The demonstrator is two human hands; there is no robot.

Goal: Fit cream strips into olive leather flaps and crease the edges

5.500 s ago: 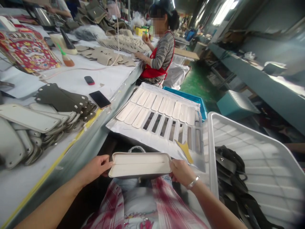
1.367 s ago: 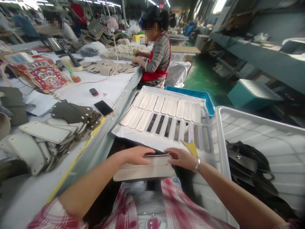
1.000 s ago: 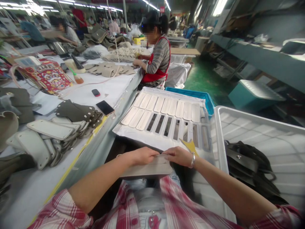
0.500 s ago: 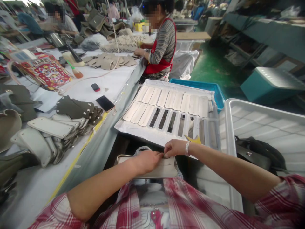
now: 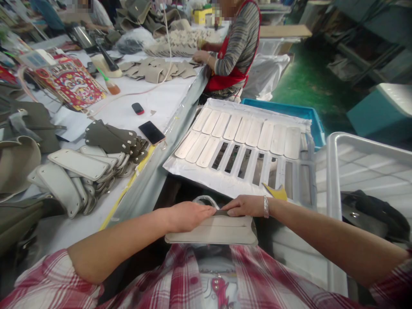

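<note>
In front of my body is a pale, flat leather bag piece (image 5: 214,235) with rounded corners and a stitch-like line along it. My left hand (image 5: 191,215) lies across its far left part with fingers pressed together on the far edge. My right hand (image 5: 246,206), wearing a silver bracelet (image 5: 265,207), pinches the same edge near the middle. A narrow grey-brown strip (image 5: 221,212) shows between the two sets of fingertips. Both thumbs are largely hidden. Behind the left hand curves a pale loop (image 5: 207,199).
Ahead lies a slotted white rack (image 5: 199,175) with pale strips (image 5: 234,128), and a yellow scrap (image 5: 276,192) at its near edge. At left, a table (image 5: 175,98) bears stacked leather pieces (image 5: 79,165) and a phone (image 5: 151,132). A white crate (image 5: 333,206) stands right. A co-worker (image 5: 236,47) sits beyond.
The view has tilted down and turned slightly left. My left hand lies flatter, and the bag piece's near side shows more. Both hands stay at its far edge.
</note>
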